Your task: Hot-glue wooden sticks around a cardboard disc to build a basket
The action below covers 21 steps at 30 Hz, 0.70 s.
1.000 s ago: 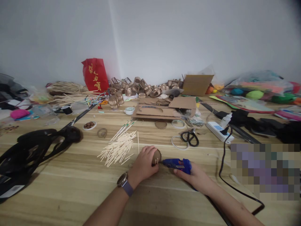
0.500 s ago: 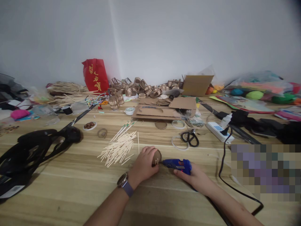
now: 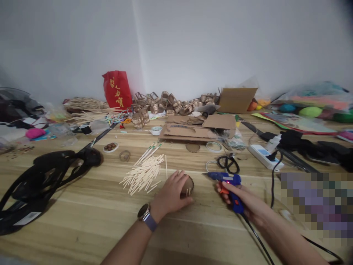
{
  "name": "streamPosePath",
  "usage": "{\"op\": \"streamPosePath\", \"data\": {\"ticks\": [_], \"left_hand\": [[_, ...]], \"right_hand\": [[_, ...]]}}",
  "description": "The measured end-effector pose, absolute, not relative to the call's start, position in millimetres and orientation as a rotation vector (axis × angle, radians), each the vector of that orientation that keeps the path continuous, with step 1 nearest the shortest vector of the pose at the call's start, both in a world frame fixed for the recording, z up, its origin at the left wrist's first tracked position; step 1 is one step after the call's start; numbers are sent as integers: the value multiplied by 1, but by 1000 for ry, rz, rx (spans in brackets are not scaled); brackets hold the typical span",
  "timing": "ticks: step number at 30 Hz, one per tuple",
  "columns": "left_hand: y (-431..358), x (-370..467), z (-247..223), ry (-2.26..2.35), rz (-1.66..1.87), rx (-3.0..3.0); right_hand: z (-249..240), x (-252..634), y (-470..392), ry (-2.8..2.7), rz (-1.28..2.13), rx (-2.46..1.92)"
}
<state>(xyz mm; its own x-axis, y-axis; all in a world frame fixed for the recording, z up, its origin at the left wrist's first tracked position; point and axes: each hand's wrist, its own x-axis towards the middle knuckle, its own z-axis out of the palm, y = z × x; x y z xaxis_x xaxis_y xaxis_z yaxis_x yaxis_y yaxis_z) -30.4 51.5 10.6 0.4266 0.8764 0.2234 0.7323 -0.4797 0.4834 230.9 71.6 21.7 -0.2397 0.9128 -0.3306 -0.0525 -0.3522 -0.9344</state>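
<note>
My left hand (image 3: 174,190), with a watch on its wrist, rests over a round brown cardboard disc (image 3: 188,184), fingers and thumb around its edge. Along the disc's near edge stand a few short wooden pegs. To the right, my right hand (image 3: 249,202) grips a blue hot glue gun (image 3: 234,179) with an orange trigger and a small red light. Its nozzle points left, apart from the disc. Left of the disc lies a loose pile of thin wooden sticks (image 3: 146,173).
Scissors (image 3: 228,163) and a tape ring (image 3: 214,147) lie beyond the glue gun. At right sits a white power strip (image 3: 265,157). Stacked cardboard (image 3: 187,134), small stick-sided baskets (image 3: 138,119) and a red bag (image 3: 117,90) are farther back. Black straps (image 3: 55,176) lie at left.
My right hand has drawn the glue gun away from the disc, to the right and slightly up, and turned it. My left hand stays at the disc. The whole view has shifted a little.
</note>
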Motion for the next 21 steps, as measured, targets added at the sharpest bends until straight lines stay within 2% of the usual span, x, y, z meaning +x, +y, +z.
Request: {"op": "streamPosePath", "data": {"ticks": [3, 5, 8, 10, 13, 16, 21], "left_hand": [[53, -41, 24, 1450, 807, 2349], [55, -51, 37, 1684, 911, 2254], [55, -65, 54, 2064, 647, 2185], [52, -71, 61, 2212, 300, 2148], [46, -71, 62, 2278, 9, 2135], [45, -66, 58, 2292, 0, 2144], [49, -62, 55, 2301, 48, 2153]], "right_hand": [[26, 242, 78, -917, 1792, -1243], [27, 247, 81, -912, 1798, -1279], [27, 254, 84, -1100, 1723, -1354], [27, 258, 86, -1330, 1559, -1510], [30, 263, 88, -1702, 1039, -1889], [33, 265, 88, -1947, 666, -2023], [38, 268, 85, -2102, 580, -2010]]}}
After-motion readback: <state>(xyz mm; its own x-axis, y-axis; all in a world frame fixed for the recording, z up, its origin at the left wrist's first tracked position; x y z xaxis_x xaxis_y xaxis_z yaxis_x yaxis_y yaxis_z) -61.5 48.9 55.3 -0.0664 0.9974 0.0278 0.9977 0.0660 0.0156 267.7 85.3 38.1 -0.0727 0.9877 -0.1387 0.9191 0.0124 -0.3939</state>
